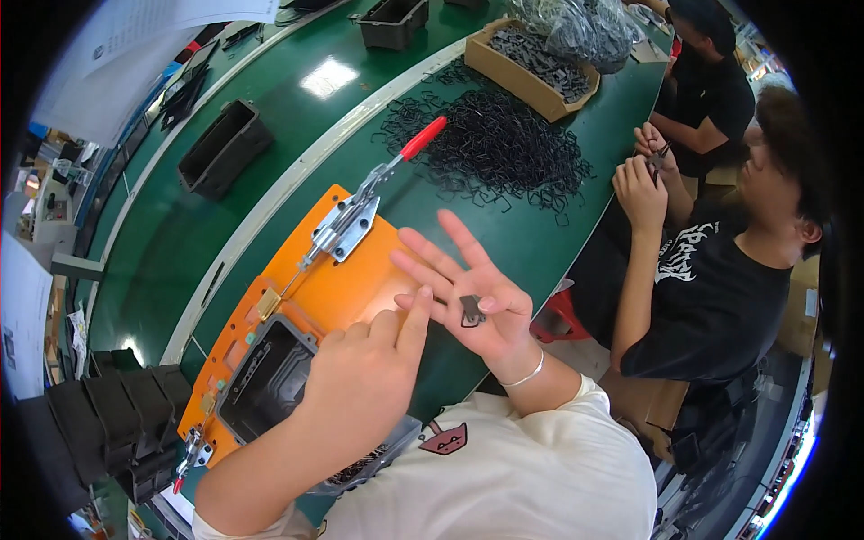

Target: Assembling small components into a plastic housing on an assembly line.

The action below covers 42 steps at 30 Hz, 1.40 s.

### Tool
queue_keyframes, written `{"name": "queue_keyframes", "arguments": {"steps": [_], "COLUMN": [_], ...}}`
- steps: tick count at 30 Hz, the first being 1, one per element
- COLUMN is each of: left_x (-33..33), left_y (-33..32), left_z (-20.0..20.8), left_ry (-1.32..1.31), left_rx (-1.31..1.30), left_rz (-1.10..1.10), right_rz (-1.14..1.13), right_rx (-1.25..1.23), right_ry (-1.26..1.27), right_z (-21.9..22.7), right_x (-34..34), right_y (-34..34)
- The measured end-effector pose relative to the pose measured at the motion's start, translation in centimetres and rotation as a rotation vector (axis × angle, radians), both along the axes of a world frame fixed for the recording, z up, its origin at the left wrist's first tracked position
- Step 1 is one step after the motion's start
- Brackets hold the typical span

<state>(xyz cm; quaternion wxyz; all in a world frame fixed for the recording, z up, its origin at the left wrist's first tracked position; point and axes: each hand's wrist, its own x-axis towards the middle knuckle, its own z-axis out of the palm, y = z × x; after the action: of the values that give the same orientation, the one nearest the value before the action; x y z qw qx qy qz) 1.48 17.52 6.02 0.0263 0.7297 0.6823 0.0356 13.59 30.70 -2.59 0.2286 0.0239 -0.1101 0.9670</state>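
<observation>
- Your right hand (pixel 470 283): palm up, fingers spread apart. 1 small dark grey part (pixel 472 312) lies on the palm, thumb bent at its edge.
- Your left hand (pixel 362 371): index straight, tip at your right fingers; the others curl under, can't tell if they grip anything.
- 1 orange plate (pixel 346 292), left of your right hand. 2 red-handled clamps on it: far clamp (pixel 349 225), near clamp (pixel 193 452).
- Dark bins: 1 plate-side bin (pixel 274 364) beside your left hand, 1 rail-side bin (pixel 238 166) far left past the white rail (pixel 355 117), more farther off; left stack (pixel 135 409), count unclear.
- 1 heap of black wire loops (pixel 504 148), uncountable, far side; 1 cardboard tray (pixel 508 79) of dark pieces behind it.
- Edge: bench (pixel 531 245) ends just right of your right hand; 2 co-workers (pixel 720 306) beyond.
- Moving room: green strip between right hand and heap; left side tighter, bin against your left forearm.
</observation>
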Motion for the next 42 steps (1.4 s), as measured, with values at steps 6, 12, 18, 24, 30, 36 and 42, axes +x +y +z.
{"name": "queue_keyframes", "arguments": {"steps": [6, 12, 18, 24, 30, 36, 42], "left_x": [1.1, 0.6, 0.6, 0.0, 0.1, -1.0, -1.5], "left_y": [1.7, 2.7, 3.2, 4.0, 2.0, -6.0, -13.5], "left_z": [-0.6, -0.3, -0.7, -0.5, 0.8, 2.5, 1.3], "left_ry": [0.192, 0.187, 0.129, 0.066, -0.012, -0.382, -0.520], "left_rx": [-0.001, -0.014, 0.014, 0.036, -0.093, -0.009, 0.338], "left_rz": [0.021, 0.044, 0.068, 0.060, 0.027, 0.264, 0.570], "right_rz": [0.010, -0.008, -0.033, -0.013, -0.113, 0.065, 0.026], "right_rx": [0.029, 0.030, 0.060, 0.105, 0.133, 0.189, 0.135], "right_ry": [0.100, 0.121, 0.087, 0.074, 0.041, -0.164, -0.389], "right_z": [-0.6, -0.9, -0.5, -0.3, -0.5, -1.1, 0.6], "right_x": [0.5, 0.7, 0.8, 0.6, 0.9, 1.2, -0.3], "right_y": [1.5, 1.9, 1.9, 1.3, 1.9, 2.7, 0.3]}}
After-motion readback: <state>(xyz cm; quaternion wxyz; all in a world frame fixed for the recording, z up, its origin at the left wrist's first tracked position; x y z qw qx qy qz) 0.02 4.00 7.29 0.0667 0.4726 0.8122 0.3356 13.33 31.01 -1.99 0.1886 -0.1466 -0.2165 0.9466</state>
